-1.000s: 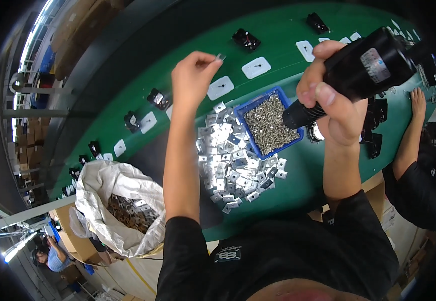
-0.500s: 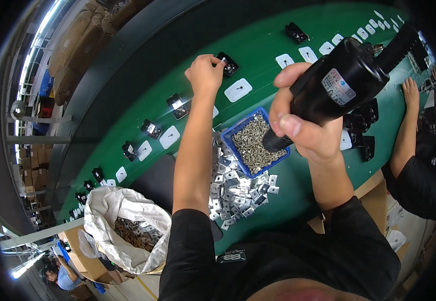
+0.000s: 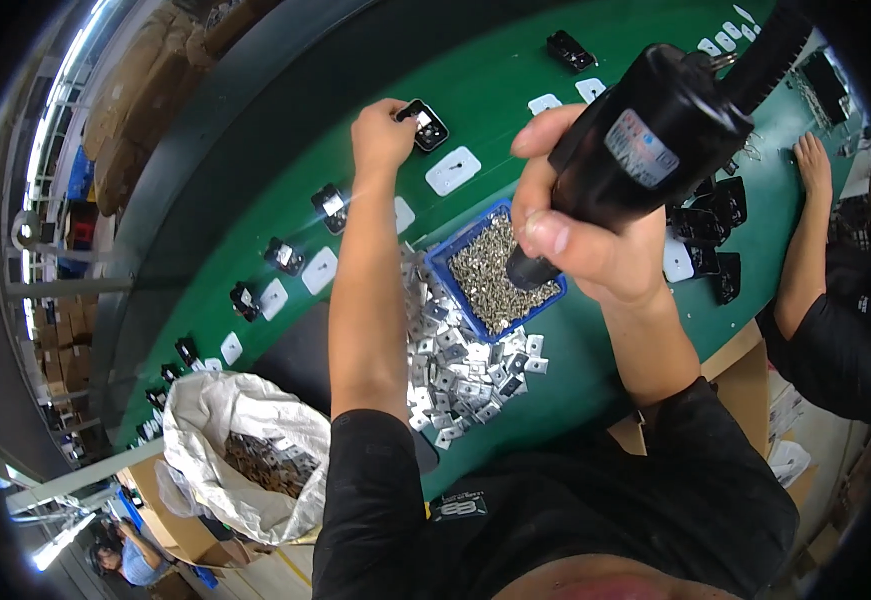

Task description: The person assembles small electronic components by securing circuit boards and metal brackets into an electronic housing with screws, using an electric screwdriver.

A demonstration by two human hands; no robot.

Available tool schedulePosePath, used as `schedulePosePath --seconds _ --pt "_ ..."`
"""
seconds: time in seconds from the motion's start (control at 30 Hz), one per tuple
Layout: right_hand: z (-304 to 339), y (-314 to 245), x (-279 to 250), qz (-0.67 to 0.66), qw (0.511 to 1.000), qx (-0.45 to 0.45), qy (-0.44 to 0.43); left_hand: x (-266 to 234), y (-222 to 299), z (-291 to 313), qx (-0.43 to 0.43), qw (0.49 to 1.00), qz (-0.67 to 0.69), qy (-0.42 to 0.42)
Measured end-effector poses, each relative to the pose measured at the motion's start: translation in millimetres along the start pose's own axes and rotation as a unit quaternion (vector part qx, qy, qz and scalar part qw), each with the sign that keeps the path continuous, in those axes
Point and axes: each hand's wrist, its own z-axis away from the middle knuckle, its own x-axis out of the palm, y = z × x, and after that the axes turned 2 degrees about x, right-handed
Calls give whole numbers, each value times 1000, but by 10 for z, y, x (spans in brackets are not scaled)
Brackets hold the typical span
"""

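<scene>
Sack of small metal parts sits nearest, low left beside the person's body, mouth open. Next out, on the green table, a loose heap of silver stamped plates lies between the forearms, touching the near corner of the blue tray, which is full of small screws.

Right hand is wrapped tight round a black powered screwdriver — fingers closed on the barrel, thumb on top, tip angled down over the tray's right side. Looks heavy-ish & rigid, smooth plastic body w/ a label; best held mid-barrel as now, cable trailing up and away.

Further out, left hand is stretched across the table, fingers curled onto a small black housing w/ a silver plate in it. Whether it's pinched or just touched I can't tell. Part looks light, stiff, hard plastic; probably easy to slide — take it by the side edges, not the metal insert.

Beyond & to the sides: a row of same black housings paired w/ white cards runs along the table. Far right, another person's hand rests on the table near more black parts.
</scene>
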Motion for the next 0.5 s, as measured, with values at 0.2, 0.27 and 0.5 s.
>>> schedulePosePath --seconds 0.2,0.27,0.5 --pt "-18 119 4 -25 993 -112 -11 -871 34 1355 161 970 -120 135" --pt "12 196 -88 -44 991 -110 -61 -1169 -43 1968 80 979 -121 141" --pt "104 290 149 -148 975 -38 -160 -1609 -649 3268 -104 975 -183 68"
